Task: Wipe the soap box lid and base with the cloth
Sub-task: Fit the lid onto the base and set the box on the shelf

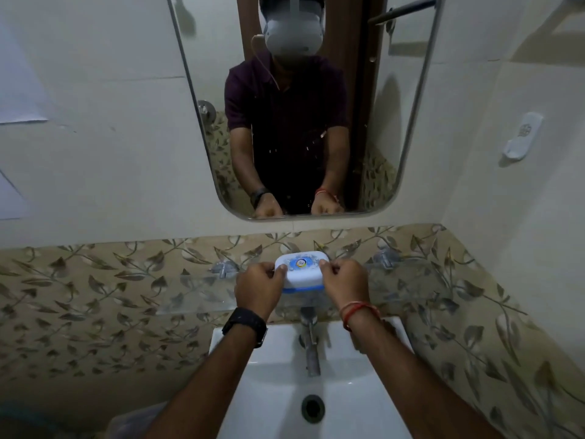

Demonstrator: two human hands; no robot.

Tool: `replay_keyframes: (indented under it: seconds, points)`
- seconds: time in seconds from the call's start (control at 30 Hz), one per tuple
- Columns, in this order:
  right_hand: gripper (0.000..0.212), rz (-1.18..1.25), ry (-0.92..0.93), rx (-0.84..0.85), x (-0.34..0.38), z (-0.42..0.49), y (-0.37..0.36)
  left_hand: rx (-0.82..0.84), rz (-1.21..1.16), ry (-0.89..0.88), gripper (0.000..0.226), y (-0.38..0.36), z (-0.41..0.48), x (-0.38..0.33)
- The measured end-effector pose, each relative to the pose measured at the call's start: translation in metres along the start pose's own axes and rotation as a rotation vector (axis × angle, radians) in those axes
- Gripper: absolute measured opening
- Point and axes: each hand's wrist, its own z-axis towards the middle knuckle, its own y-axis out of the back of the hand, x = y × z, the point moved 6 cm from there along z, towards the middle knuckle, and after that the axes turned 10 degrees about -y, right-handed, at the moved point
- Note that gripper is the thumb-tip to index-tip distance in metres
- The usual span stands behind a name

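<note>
Just above the centre of the frame, the soap box (300,274) sits between both hands, over a clear glass shelf (196,296) fixed to the leaf-patterned tile band (95,280). Whether the box rests on the shelf or is held a little above it cannot be told. Its white lid (300,264), with a round printed label on top, is closed on the blue base (304,290), of which only a thin strip shows along the lower edge.

The left hand (258,288) grips the left end of the box, fingers curled under and thumb on the lid's edge. The right hand (343,282) grips the right end in the same way. A black watch (245,324) is on the left wrist and a red thread band (357,312) on the right.

Below the hands, a metal tap (310,346) stands over the white sink (253,391), with the dark drain (312,408) near the bottom centre. In the upper half of the frame, a mirror (389,122) reflects the person in a dark shirt. A white wall hook (520,137) hangs at the right.
</note>
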Motion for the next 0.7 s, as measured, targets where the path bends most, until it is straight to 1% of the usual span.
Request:
replay_keyframes:
  seconds: [0.13,0.2,0.23,0.3,0.33,0.37,0.4,0.43,0.47,0.53,0.6,0.63,0.7]
  points:
    - [0.029,0.054,0.009,0.049,-0.014,0.001,-0.004,0.022,0.095,-0.042,0.035,-0.001,0.001,-0.005]
    - [0.024,0.119,0.021,0.010,-0.019,-0.001,0.002,-0.014,0.090,-0.038,0.036,-0.001,-0.004,-0.008]
    - [0.020,0.167,0.040,-0.050,-0.024,-0.002,0.010,-0.072,0.071,-0.045,0.036,0.001,-0.010,-0.010]
    - [0.011,0.278,0.111,-0.196,-0.040,-0.009,0.032,-0.248,0.057,-0.100,0.032,0.003,-0.031,-0.015]
    - [0.012,0.312,0.128,-0.250,-0.054,-0.014,0.041,-0.323,0.065,-0.185,0.030,0.001,-0.047,-0.022]
    - [0.015,0.328,0.114,-0.282,-0.073,-0.019,0.049,-0.349,0.070,-0.306,0.027,-0.006,-0.065,-0.032]
    - [0.016,0.337,0.088,-0.305,-0.096,-0.024,0.055,-0.322,0.072,-0.441,0.023,-0.020,-0.084,-0.041]
    - [0.016,0.328,0.057,-0.318,-0.119,-0.030,0.059,-0.254,0.067,-0.574,0.019,-0.039,-0.103,-0.050]
    - [0.015,0.316,0.026,-0.328,-0.142,-0.038,0.063,-0.161,0.065,-0.686,0.017,-0.061,-0.122,-0.057]
    - [0.012,0.272,-0.008,-0.326,-0.178,-0.055,0.071,0.053,0.060,-0.836,0.015,-0.108,-0.155,-0.063]
    - [0.013,0.177,-0.007,-0.312,-0.202,-0.073,0.075,0.228,0.050,-0.891,0.014,-0.152,-0.177,-0.061]
    - [0.014,0.137,-0.011,-0.291,-0.212,-0.080,0.076,0.297,0.041,-0.868,0.014,-0.172,-0.182,-0.058]
    - [0.016,0.073,-0.023,-0.268,-0.232,-0.093,0.078,0.397,0.053,-0.753,0.014,-0.207,-0.180,-0.048]
